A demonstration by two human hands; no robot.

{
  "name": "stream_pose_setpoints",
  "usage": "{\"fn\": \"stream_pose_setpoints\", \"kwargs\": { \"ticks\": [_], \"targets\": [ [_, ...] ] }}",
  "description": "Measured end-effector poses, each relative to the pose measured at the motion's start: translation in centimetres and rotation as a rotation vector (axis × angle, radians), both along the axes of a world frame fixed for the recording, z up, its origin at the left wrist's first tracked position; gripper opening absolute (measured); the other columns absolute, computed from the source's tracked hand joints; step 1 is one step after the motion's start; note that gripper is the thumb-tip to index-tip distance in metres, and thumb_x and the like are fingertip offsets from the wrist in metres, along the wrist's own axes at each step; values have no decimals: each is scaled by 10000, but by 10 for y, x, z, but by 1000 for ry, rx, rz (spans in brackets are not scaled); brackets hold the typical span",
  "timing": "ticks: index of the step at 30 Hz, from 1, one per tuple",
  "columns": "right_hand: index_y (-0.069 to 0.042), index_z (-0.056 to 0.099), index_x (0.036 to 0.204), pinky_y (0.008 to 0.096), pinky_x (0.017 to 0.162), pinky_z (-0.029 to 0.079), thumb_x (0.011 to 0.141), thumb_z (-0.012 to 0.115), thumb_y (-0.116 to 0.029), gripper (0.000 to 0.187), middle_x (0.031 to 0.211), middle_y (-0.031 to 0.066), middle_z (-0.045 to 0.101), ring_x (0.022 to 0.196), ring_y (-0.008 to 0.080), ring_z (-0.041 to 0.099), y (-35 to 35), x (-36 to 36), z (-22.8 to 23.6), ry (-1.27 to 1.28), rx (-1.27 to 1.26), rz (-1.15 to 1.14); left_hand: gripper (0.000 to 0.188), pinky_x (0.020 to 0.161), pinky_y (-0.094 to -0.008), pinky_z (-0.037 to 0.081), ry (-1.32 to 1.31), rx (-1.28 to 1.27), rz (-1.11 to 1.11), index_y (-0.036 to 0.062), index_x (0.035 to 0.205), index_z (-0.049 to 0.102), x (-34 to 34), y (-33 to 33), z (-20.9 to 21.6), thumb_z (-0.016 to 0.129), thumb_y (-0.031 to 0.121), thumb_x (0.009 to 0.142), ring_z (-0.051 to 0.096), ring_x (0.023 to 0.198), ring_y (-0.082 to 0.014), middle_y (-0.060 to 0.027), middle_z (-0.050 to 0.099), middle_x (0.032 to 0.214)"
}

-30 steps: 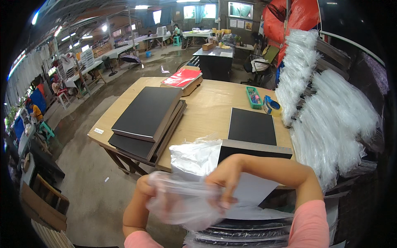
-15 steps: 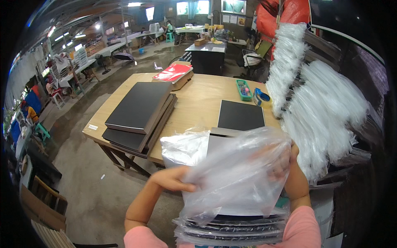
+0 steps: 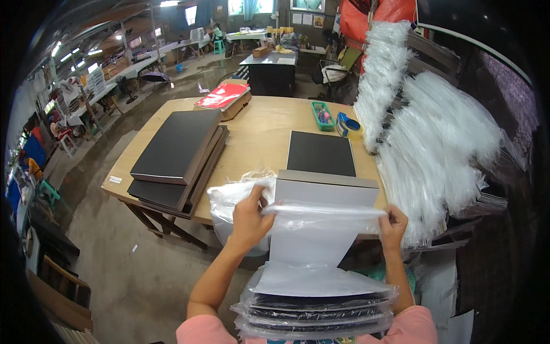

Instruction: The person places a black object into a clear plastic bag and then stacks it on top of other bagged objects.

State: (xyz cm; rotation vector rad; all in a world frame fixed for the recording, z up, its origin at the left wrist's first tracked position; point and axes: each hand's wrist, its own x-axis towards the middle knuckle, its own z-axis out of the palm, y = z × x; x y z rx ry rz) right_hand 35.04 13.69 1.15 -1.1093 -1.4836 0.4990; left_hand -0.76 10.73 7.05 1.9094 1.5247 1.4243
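Note:
A clear plastic bag (image 3: 327,218) is drawn out sideways between my two hands, folded into a narrow band. My left hand (image 3: 251,217) pinches its left end, and my right hand (image 3: 393,228) grips its right end. Just beyond the bag a light grey panel with a darker far edge (image 3: 327,179) lies at the table's near side. A black square board (image 3: 321,153) lies flat behind that panel. Against my body rests a stack of black boards in clear plastic (image 3: 315,312), with a white sheet (image 3: 318,282) on top.
Crumpled white plastic (image 3: 238,198) hangs over the table edge beside my left hand. Thick black boards (image 3: 177,146) are stacked on the table's left. Behind are a red-topped pile (image 3: 226,94), a green basket (image 3: 323,117) and tape rolls (image 3: 348,125). Clear plastic bags (image 3: 438,160) heap up at right.
The bag was a wide, billowing sheet over the panel; now it is gathered into a narrow band. My left hand has risen, and the view has shifted slightly.

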Motion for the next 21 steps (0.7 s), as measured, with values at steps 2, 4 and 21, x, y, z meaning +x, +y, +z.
{"fn": "stream_pose_setpoints", "kwargs": {
  "ticks": [2, 4, 21],
  "targets": [
    [18, 643, 753, 222, 490, 362, 744, 575, 17, 68, 625, 13, 522, 571, 108, 484, 12, -44, 37, 20, 162, -186, 391, 509, -289, 395, 327, 132, 248, 91, 1080, 631, 9, 0, 1, 726, 84, 701, 482, 536, -170, -71, 497, 860],
    [27, 641, 754, 236, 475, 339, 757, 576, 11, 67, 591, -5, 510, 531, 96, 453, 16, -47, 50, -52, 286, -254, 329, 503, -319, 420, 521, 209, 275, 116, 1028, 670, 8, 1, 4, 723, 123, 703, 493, 537, -216, -79, 488, 912],
    [32, 674, 754, 320, 894, 381, 747, 710, -150, 186, 1097, 145, 562, 1046, 215, 509, -63, 27, -133, 497, -838, 630, 185, 499, -229, 453, -1105, -1324, -591, 69, 955, 620, -82, -21, -243, 617, 242, 889, 542, 563, -73, 5, 596, 735]
  ]
}}
